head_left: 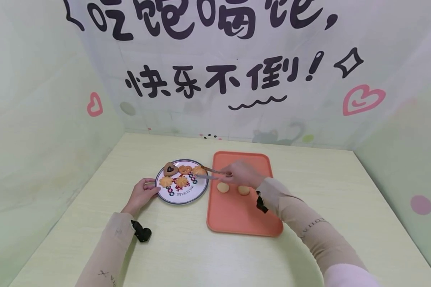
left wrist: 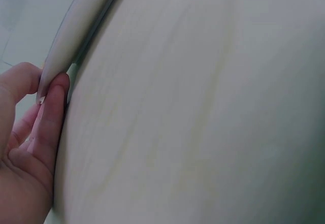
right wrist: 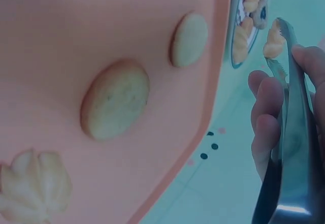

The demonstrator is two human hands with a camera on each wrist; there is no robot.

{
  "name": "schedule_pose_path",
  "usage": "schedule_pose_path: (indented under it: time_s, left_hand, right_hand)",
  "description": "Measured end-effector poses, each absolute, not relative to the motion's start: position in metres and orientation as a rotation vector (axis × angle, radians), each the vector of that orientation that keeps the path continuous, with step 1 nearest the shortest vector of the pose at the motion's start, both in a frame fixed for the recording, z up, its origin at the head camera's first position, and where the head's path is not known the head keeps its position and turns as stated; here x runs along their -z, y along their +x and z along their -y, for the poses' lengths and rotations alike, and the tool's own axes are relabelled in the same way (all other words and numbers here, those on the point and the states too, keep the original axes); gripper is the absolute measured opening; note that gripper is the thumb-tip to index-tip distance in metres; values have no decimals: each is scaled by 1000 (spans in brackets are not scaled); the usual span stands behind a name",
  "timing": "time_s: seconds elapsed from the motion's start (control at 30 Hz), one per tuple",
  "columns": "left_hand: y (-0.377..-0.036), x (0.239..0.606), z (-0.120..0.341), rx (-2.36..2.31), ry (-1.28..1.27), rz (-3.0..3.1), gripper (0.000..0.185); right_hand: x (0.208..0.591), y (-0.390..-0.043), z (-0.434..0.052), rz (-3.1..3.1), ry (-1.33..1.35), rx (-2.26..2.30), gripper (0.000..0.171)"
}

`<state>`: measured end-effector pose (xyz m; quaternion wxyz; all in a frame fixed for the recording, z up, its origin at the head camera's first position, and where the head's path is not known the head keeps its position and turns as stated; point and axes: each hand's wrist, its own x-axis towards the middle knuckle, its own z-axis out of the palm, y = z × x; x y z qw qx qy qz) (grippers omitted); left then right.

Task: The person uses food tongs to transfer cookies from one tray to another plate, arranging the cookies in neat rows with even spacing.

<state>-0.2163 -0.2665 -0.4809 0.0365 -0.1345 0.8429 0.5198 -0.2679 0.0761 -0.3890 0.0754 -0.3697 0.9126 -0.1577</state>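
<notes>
My left hand [head_left: 142, 194] pinches the left rim of a white plate [head_left: 186, 197] with a dark blue edge; the left wrist view shows thumb and fingers [left wrist: 53, 102] on either side of the rim. Metal tongs [right wrist: 297, 148] are gripped in my right hand [head_left: 242, 174], their tips reaching over the plate's right side. Between the tips is a ridged golden cookie [right wrist: 274, 41]. A brown heart cookie [head_left: 169, 172], a pretzel-shaped cookie [head_left: 185, 170] and two flower-shaped cookies [head_left: 181, 182] lie on the plate.
An orange tray [head_left: 242, 217] lies right of the plate, under my right forearm. It bears two round pale cookies [right wrist: 116, 100] and a flower-shaped cookie [right wrist: 35, 186], the latter hidden in the head view. Printed cloth walls [head_left: 201, 115] enclose the table [head_left: 179, 247].
</notes>
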Motion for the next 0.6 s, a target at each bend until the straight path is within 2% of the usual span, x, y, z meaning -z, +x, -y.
schedule_pose_path:
  time_s: [0.4, 0.6]
  left_hand:
    - [-217, 481, 267, -1609, -406, -2589, 44]
    - [-217, 481, 267, -1596, -416, -2588, 44]
  right_hand:
    - [406, -270, -59, -2657, -1078, 467, 23]
    - [408, -269, -56, -2665, -1098, 434, 27]
